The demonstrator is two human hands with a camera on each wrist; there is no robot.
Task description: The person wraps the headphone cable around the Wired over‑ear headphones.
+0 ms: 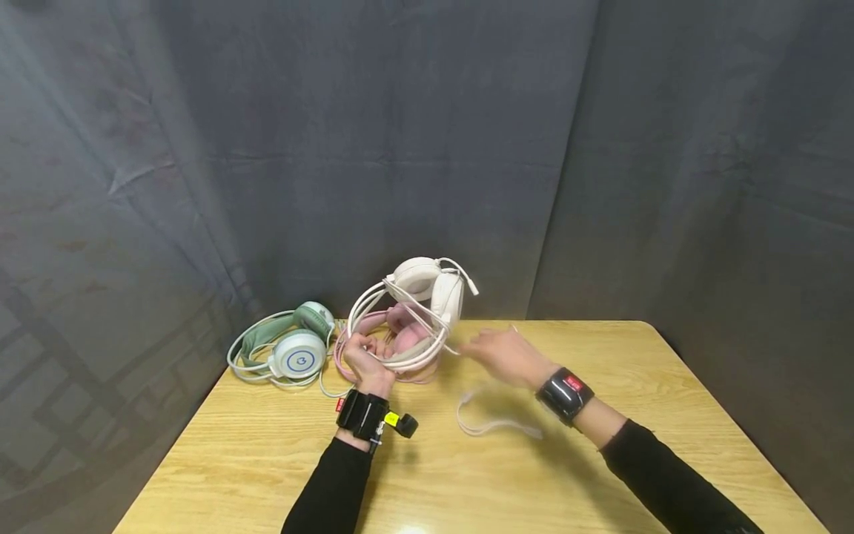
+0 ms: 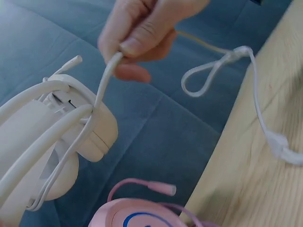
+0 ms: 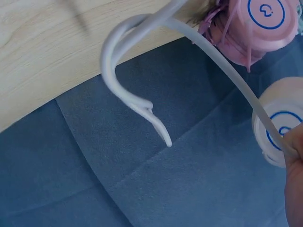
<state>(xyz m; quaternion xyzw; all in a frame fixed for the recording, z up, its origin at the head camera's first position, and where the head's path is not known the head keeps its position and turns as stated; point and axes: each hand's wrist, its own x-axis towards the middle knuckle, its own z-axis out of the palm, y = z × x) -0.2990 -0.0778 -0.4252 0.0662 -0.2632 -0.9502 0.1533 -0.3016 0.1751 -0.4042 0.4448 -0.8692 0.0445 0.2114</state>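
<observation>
Raised above the table, a white headset (image 1: 448,298) with a thin microphone arm is held by its headband in my left hand (image 1: 371,367). To the right of it, my right hand (image 1: 510,357) pinches the headset's white cable (image 2: 105,80) between thumb and fingers, plainly visible in the left wrist view. The cable's free length (image 1: 499,424) droops toward the table and looks blurred. A small loop (image 3: 110,71) of it hangs in the right wrist view. Behind the white headset, a pink headset (image 1: 408,338) lies partly hidden on the table.
A green and white headset (image 1: 299,359) lies at the table's back left, beside the pink one. The wooden table (image 1: 267,460) ends at a grey cloth backdrop (image 1: 373,148) behind and at both sides.
</observation>
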